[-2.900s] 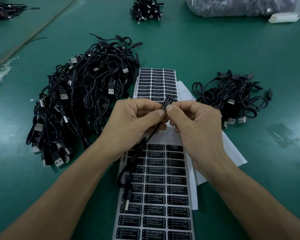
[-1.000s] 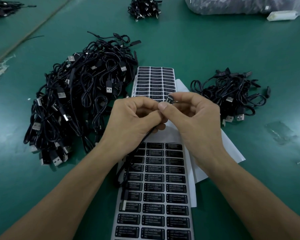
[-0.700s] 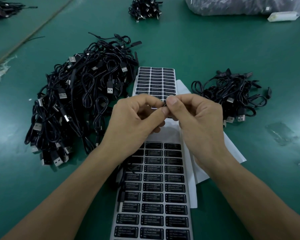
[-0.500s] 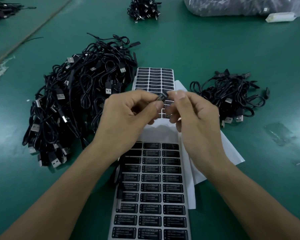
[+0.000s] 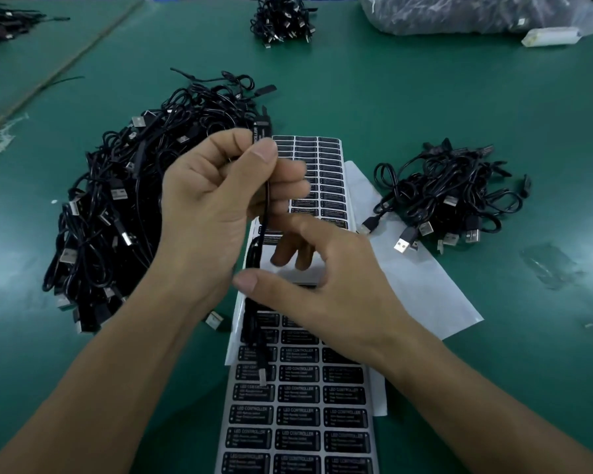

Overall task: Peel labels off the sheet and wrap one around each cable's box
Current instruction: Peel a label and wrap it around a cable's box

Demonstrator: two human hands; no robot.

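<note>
My left hand (image 5: pixel 213 206) pinches a black cable just below its small black box (image 5: pixel 262 131), which sticks up above my thumb with a label on it. The cable (image 5: pixel 258 302) hangs down over the label sheet (image 5: pixel 298 415) to its USB plug. My right hand (image 5: pixel 329 285) hovers lower, over the sheet's bare strip, with fingers loosely spread and nothing in them. A second label sheet (image 5: pixel 322 172) lies farther back.
A big heap of black USB cables (image 5: pixel 117 206) lies at left, a smaller heap (image 5: pixel 449 200) at right. White backing paper (image 5: pixel 421 289) spreads under the sheets. Another cable bundle (image 5: pixel 281 18) and a plastic bag (image 5: pixel 459 12) sit at the far edge of the green table.
My right hand let go of the box and dropped toward the sheet. My left hand lifted the box higher and holds the cable alone.
</note>
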